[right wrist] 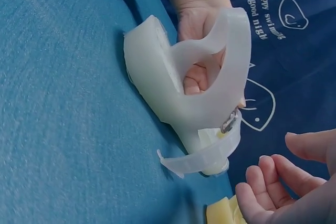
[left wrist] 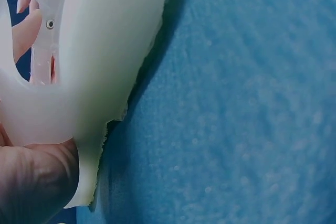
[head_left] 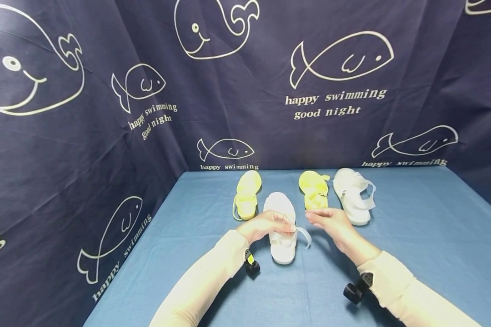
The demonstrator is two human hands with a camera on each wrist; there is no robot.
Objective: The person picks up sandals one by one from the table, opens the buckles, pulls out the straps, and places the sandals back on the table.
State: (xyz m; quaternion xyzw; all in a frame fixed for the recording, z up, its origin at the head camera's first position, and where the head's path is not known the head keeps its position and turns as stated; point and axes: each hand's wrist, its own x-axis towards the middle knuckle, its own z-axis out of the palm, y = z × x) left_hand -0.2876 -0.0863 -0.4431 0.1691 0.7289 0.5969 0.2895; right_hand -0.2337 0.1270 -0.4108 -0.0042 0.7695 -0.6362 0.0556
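A white sandal [head_left: 283, 254] stands on the blue cloth, and my left hand [head_left: 266, 225] holds it by its upper straps. Through the strap opening in the right wrist view, curled fingers of the left hand [right wrist: 195, 80] show. A loose strap [head_left: 304, 236] sticks out to the sandal's right; in the right wrist view this strap [right wrist: 202, 158] hangs in a curve below a small metal buckle [right wrist: 230, 121]. My right hand [head_left: 331, 222] hovers just right of the strap, apart from it. Its fingers [right wrist: 296, 174] are loosely bent and hold nothing.
Behind lie a yellow sandal [head_left: 246, 204] on the left and another yellow sandal [head_left: 313, 186] beyond the right hand. A second white sandal [head_left: 353, 200] with a raised strap stands at the right. Dark fish-print fabric [head_left: 270, 113] walls the blue surface [head_left: 425, 254].
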